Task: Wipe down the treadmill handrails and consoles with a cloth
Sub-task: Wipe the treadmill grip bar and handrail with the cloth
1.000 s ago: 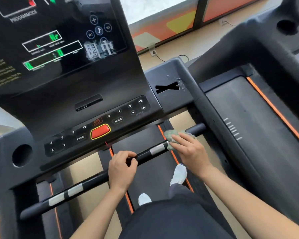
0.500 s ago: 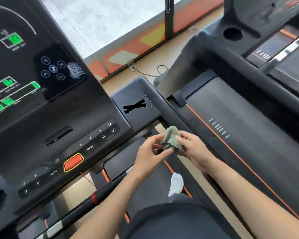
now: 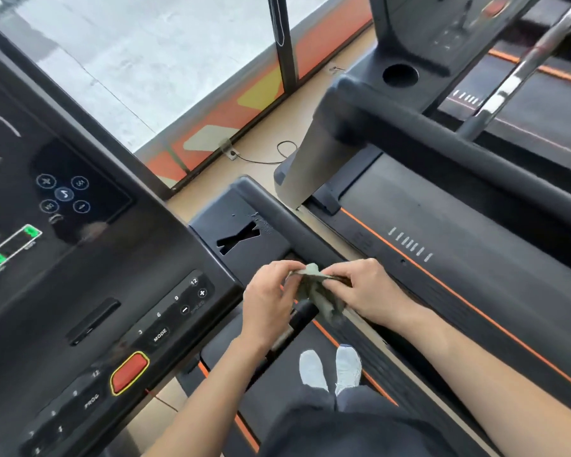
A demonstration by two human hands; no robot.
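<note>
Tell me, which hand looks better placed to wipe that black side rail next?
Probably the right hand. It pinches the cloth and hovers just above the side rail, which runs beneath it. The left hand, also pinching the cloth, sits nearer the console buttons.

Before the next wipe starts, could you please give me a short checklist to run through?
1. Cloth in the grip of left hand and right hand: ok, both pinch it.
2. Cloth opened flat for wiping: not ok, it is bunched.
3. Side handrail free to reach: ok.
4. Console keypad unobstructed: ok.
5. Belt stopped under the shoes: cannot tell.
</note>
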